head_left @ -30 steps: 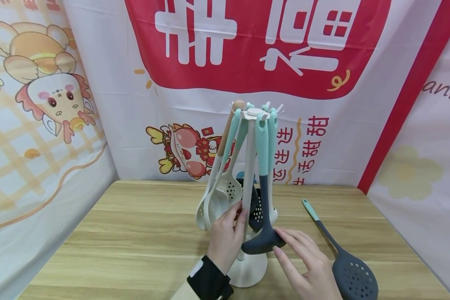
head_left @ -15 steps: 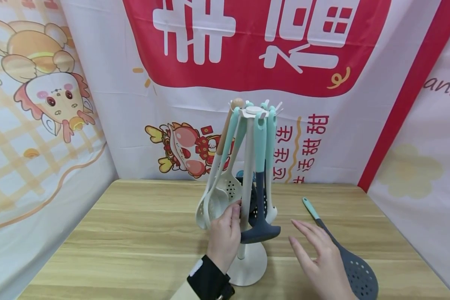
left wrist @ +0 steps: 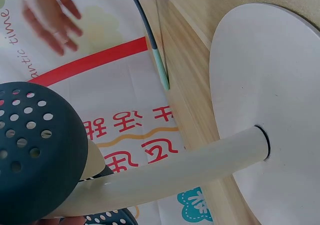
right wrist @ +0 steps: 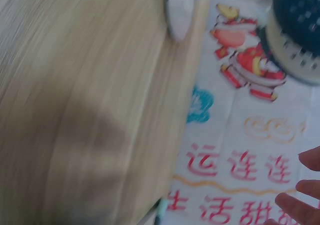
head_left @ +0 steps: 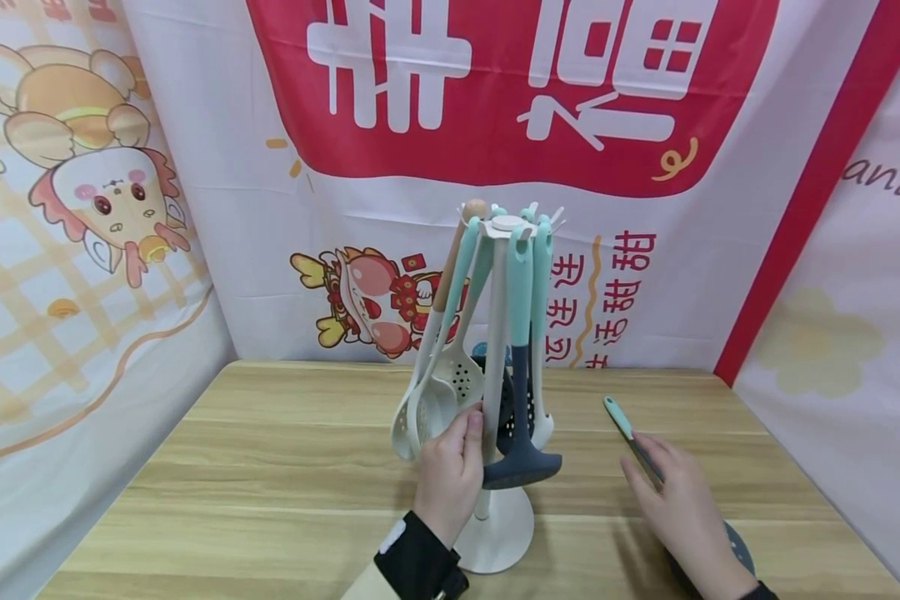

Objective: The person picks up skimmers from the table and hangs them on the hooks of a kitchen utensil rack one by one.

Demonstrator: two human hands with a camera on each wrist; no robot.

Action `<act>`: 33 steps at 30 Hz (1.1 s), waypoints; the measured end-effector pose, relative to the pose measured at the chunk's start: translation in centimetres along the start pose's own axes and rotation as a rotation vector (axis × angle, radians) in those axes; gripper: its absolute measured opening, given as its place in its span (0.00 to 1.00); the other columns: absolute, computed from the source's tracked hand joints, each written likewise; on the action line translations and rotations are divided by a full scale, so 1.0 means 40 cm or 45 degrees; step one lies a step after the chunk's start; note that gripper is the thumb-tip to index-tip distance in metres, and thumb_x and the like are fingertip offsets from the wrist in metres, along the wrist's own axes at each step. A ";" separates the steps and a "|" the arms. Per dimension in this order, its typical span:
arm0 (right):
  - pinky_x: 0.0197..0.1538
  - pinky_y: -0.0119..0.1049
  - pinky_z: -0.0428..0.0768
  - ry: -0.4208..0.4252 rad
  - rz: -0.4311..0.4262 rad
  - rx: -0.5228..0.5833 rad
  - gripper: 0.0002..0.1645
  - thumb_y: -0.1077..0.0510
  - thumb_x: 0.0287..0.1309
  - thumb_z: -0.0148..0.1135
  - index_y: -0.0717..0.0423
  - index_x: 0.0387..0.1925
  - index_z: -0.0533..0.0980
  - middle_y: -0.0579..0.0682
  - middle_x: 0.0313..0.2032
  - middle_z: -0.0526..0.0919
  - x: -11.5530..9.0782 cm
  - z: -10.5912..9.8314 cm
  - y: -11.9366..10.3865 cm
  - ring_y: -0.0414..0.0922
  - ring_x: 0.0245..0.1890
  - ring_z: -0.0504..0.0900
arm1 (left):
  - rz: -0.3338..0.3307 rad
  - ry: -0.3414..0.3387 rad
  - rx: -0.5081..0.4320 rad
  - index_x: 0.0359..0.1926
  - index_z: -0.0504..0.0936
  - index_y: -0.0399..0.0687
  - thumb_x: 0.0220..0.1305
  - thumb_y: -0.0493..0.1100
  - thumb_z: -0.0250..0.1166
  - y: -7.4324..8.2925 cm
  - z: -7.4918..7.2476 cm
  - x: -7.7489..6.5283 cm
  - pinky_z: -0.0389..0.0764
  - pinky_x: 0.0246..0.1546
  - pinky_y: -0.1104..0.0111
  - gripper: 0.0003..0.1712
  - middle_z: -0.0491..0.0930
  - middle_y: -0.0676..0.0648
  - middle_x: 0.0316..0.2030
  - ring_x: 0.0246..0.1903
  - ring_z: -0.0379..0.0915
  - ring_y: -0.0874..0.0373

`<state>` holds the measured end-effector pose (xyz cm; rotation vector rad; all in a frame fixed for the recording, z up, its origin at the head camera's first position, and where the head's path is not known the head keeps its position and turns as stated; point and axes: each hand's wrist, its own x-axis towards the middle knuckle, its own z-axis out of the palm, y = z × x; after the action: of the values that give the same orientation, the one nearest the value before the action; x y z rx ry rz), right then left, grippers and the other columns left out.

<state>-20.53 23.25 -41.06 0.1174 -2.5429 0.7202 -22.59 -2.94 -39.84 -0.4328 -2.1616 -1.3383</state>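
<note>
A white utensil stand [head_left: 497, 333] with a round base stands upright, with several utensils hung round its top. My left hand [head_left: 450, 467] grips its pole; in the left wrist view only fingertips show at the bottom edge. A dark perforated skimmer [head_left: 521, 468] with a mint handle hangs on the near side, just right of that hand. On the table at the right lies a dark slotted turner [head_left: 737, 550]. My right hand [head_left: 678, 504] is over its shaft with fingers extended and apart, holding nothing, and hides part of it.
White perforated and solid spoons [head_left: 437, 408] hang on the stand's left side. The stand's round base [head_left: 498, 542] rests on the wooden table [head_left: 270, 500]. A printed cloth [head_left: 390, 208] hangs behind the table.
My right hand has left the skimmer's bowl and moved right, over the turner. The skimmer has swung slightly left, now hanging free. My left hand has kept its place on the pole.
</note>
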 end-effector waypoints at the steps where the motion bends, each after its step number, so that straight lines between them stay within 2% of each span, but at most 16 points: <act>1: 0.56 0.66 0.73 -0.002 0.000 -0.015 0.24 0.59 0.61 0.66 0.69 0.56 0.76 0.70 0.54 0.79 0.003 0.003 0.014 0.68 0.55 0.75 | -0.001 -0.002 0.004 0.52 0.80 0.35 0.80 0.47 0.44 0.000 0.000 0.000 0.85 0.48 0.55 0.23 0.85 0.36 0.49 0.49 0.84 0.48; 5: 0.54 0.66 0.74 -0.065 0.050 -0.081 0.26 0.59 0.60 0.66 0.70 0.56 0.75 0.72 0.53 0.79 0.011 0.011 0.064 0.70 0.53 0.76 | -0.019 -0.017 0.008 0.53 0.80 0.36 0.80 0.48 0.44 0.000 0.001 -0.001 0.85 0.48 0.55 0.24 0.85 0.37 0.49 0.49 0.84 0.48; 8: 0.55 0.66 0.74 -0.153 0.116 -0.135 0.28 0.56 0.62 0.65 0.70 0.59 0.73 0.73 0.54 0.77 0.013 0.015 0.092 0.71 0.54 0.75 | -0.031 -0.023 0.004 0.54 0.80 0.36 0.80 0.49 0.44 0.000 0.001 -0.001 0.84 0.49 0.55 0.24 0.84 0.36 0.50 0.50 0.83 0.48; 14: 0.56 0.67 0.73 -0.264 0.167 -0.185 0.31 0.57 0.60 0.65 0.74 0.59 0.71 0.76 0.54 0.75 0.010 0.024 0.142 0.72 0.55 0.73 | -0.034 -0.023 0.007 0.54 0.80 0.36 0.80 0.49 0.44 0.001 0.001 -0.002 0.84 0.50 0.55 0.24 0.84 0.36 0.51 0.50 0.83 0.48; 17: 0.56 0.67 0.72 -0.335 0.233 -0.209 0.33 0.56 0.60 0.65 0.75 0.60 0.69 0.78 0.56 0.73 0.009 0.029 0.161 0.73 0.56 0.72 | -0.035 -0.026 0.008 0.54 0.80 0.36 0.80 0.49 0.44 0.001 0.001 -0.002 0.84 0.50 0.55 0.24 0.84 0.36 0.51 0.50 0.83 0.48; 22: 0.56 0.67 0.73 -0.447 0.356 -0.233 0.38 0.53 0.62 0.64 0.78 0.61 0.66 0.80 0.57 0.69 0.016 0.037 0.185 0.74 0.57 0.70 | -0.040 -0.032 -0.001 0.55 0.80 0.36 0.80 0.49 0.44 0.003 0.000 -0.001 0.84 0.50 0.55 0.25 0.84 0.36 0.51 0.50 0.83 0.48; 29: 0.52 0.65 0.76 -0.491 0.360 -0.228 0.38 0.52 0.63 0.63 0.81 0.60 0.65 0.82 0.55 0.70 0.016 0.037 0.199 0.75 0.55 0.72 | -0.040 -0.038 -0.008 0.55 0.80 0.36 0.80 0.49 0.45 0.003 -0.003 0.000 0.84 0.49 0.55 0.24 0.84 0.36 0.51 0.50 0.83 0.48; 33: 0.48 0.61 0.79 -0.535 0.398 -0.234 0.37 0.52 0.65 0.61 0.82 0.60 0.64 0.82 0.53 0.72 0.016 0.039 0.204 0.71 0.50 0.76 | -0.049 -0.054 -0.016 0.56 0.79 0.36 0.79 0.49 0.46 0.002 -0.006 0.002 0.85 0.48 0.56 0.23 0.84 0.37 0.51 0.49 0.84 0.48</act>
<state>-23.47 29.46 -45.73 -0.2189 -3.0593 0.6206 -22.53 -3.12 -39.66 -0.4301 -2.2080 -1.3757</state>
